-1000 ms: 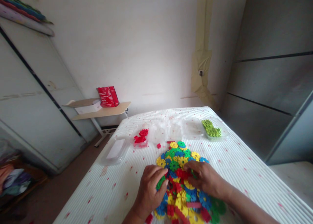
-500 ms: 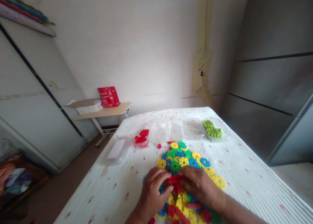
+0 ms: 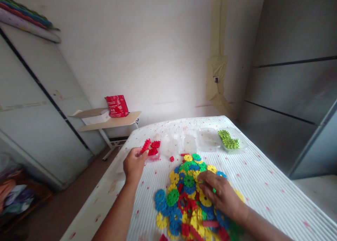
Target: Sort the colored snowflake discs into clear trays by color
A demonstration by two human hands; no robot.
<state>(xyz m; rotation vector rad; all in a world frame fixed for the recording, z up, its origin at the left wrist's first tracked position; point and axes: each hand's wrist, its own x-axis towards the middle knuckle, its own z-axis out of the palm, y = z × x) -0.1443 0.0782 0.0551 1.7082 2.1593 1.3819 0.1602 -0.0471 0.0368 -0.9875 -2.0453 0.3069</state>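
My left hand (image 3: pixel 134 163) pinches a knobbed red toy block (image 3: pixel 145 146) between fingertips and thumb. It holds the block over the left side of a clear plastic tray with red blocks (image 3: pixel 153 151). My right hand (image 3: pixel 217 190) rests at the right side of a mixed pile of toy pieces, its fingers bent and slightly apart. No piece plainly shows in its grasp. The pile has blue, yellow and green notched discs (image 3: pixel 173 197) and red blocks (image 3: pixel 185 229) among them. Part of the pile is hidden under my right hand.
Several clear trays (image 3: pixel 207 139) line the table's far side; the rightmost holds lime-green pieces (image 3: pixel 228 139). A small red block (image 3: pixel 172 159) lies between trays and pile. A side table (image 3: pixel 123 118) with a red bag (image 3: pixel 117 106) stands beyond, at left.
My left hand has moved from the pile up and left to the red-block tray, carrying a red block. My right hand has shifted slightly right and no longer touches the red pieces.
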